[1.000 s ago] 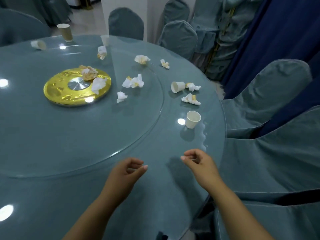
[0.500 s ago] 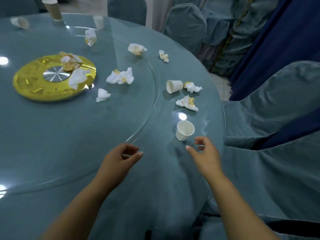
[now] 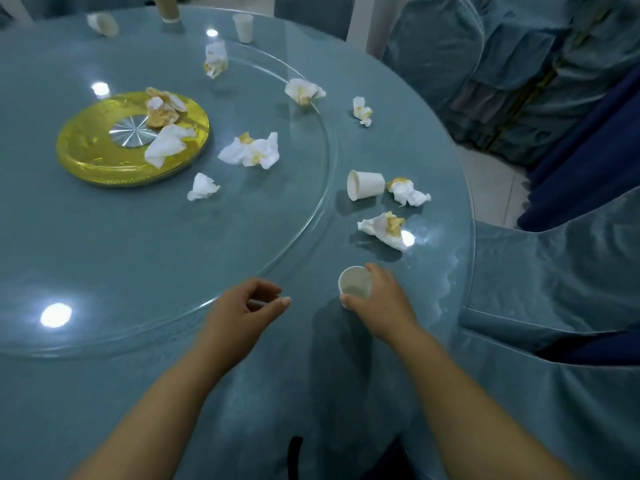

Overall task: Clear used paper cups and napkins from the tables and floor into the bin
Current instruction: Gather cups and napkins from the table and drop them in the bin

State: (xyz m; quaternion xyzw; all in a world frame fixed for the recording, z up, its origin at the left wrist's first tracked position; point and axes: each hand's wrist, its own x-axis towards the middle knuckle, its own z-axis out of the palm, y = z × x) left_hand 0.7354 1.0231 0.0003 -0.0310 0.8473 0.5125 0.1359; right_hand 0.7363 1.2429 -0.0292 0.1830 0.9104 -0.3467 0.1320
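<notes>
Paper cup (image 3: 355,285) in right hand (image 3: 385,306), fingers curled around it.

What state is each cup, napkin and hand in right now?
Near cup: upright, gripped by right hand.
Left hand: fingers curled; holding anything unclear.
Middle cup: lying on its side.
Far white cup: upright.
Far-left cup: tipped over.
Napkins: crumpled, stained, scattered.
</notes>
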